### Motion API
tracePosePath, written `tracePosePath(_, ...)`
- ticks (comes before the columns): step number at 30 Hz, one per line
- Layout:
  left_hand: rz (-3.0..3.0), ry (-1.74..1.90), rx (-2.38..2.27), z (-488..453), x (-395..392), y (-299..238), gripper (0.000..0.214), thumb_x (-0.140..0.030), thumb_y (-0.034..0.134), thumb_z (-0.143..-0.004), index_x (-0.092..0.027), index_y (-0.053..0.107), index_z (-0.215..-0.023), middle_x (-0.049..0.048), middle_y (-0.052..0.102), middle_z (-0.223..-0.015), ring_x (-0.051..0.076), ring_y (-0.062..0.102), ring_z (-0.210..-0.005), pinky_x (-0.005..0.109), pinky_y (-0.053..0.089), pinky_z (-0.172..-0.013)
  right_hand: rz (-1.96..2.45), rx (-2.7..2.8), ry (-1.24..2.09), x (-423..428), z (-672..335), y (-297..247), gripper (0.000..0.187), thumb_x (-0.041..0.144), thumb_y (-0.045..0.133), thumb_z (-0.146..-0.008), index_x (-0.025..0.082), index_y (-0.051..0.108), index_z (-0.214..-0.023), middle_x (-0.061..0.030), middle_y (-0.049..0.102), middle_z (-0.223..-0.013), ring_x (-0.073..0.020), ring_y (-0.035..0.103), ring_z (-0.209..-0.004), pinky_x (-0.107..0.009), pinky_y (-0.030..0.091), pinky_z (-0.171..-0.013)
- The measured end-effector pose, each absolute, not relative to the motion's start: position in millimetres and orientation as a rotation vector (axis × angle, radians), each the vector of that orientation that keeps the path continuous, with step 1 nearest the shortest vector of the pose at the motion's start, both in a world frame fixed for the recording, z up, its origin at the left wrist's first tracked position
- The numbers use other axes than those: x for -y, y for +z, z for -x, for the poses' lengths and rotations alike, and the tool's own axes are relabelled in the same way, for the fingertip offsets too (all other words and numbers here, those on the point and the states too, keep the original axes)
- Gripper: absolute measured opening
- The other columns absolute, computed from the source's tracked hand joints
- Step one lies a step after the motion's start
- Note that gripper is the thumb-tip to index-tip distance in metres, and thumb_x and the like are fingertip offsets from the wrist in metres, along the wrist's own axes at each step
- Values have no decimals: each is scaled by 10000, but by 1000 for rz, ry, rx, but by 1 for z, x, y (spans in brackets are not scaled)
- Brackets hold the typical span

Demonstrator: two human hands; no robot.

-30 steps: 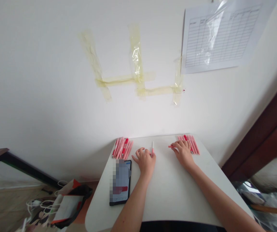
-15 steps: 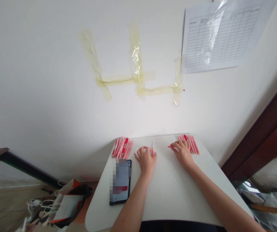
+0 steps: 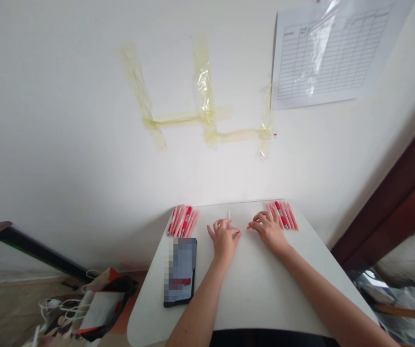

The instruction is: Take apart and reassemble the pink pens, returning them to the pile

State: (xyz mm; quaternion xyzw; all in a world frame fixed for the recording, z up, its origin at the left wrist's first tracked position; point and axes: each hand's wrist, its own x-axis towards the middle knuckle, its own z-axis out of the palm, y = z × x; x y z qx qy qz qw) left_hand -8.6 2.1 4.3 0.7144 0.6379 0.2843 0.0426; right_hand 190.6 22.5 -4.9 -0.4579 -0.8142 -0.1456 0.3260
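Note:
My left hand rests on the white table, fingers curled round a thin pale pen part that sticks up past the knuckles. My right hand lies just to its right, fingers bent, pinching a small pink piece whose tip shows at its left edge. A row of pink and red pens lies behind the right hand by the wall. A second bunch of pink and red pens lies left of my left hand.
A phone lies on the table's left side near the edge. Paper and tape hang on the wall behind. Bags and cables sit on the floor at the left, a dark wooden frame at the right.
Both hands have drawn toward each other at the table's middle. The right hand left the pen row with a pink piece; the left hand shifted right with its thin part.

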Motion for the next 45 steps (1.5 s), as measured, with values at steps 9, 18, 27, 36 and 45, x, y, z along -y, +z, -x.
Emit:
tracePosePath(9, -2198, 868, -1977, 8, -3, 4, 49, -324, 789, -780, -367, 792, -803, 21, 654, -1270, 294, 465, -1291, 757, 163, -1179, 1135, 2221, -451, -22, -189, -7, 330, 104, 529, -948, 333, 734, -1071, -43, 672, -1087, -285, 489, -1217, -629, 228, -1164)
tracePosePath(18, -2172, 892, -1956, 8, -2, 6, 40, -347, 784, -789, -370, 793, -820, 15, 656, -1271, 289, 462, -1298, 743, 146, -1189, 1138, 2226, -495, -23, -190, -9, 349, 103, 496, -961, 322, 722, -1112, -54, 671, -1117, -287, 490, -1215, -642, 240, -1160)
tracePosePath(27, -2152, 866, -1918, 8, 0, 8, 51, -355, 771, -801, -353, 797, -844, 21, 638, -1296, 287, 434, -1318, 724, 94, -1203, 1121, 2182, -512, -24, -189, -10, 277, 121, 554, -953, 301, 734, -1061, -45, 676, -1069, -270, 498, -1175, -629, 193, -1182)
tracePosePath(36, -2158, 931, -1969, 6, 1, 8, 83, -363, 749, -820, -309, 780, -766, 24, 660, -1252, 286, 466, -1292, 739, 143, -1185, 1212, 2116, -469, -24, -187, -8, 214, 163, 600, -953, 305, 755, -994, -29, 690, -979, -254, 519, -1148, -617, 143, -1206)
tracePosePath(45, -2159, 957, -2047, 7, 0, 6, 146, -359, 729, -833, -252, 750, -735, 49, 658, -1219, 287, 472, -1287, 744, 152, -1183, 1280, 2113, -440, -25, -187, -8, 192, 220, 601, -968, 307, 772, -984, -30, 710, -947, -251, 551, -1111, -611, 136, -1209)
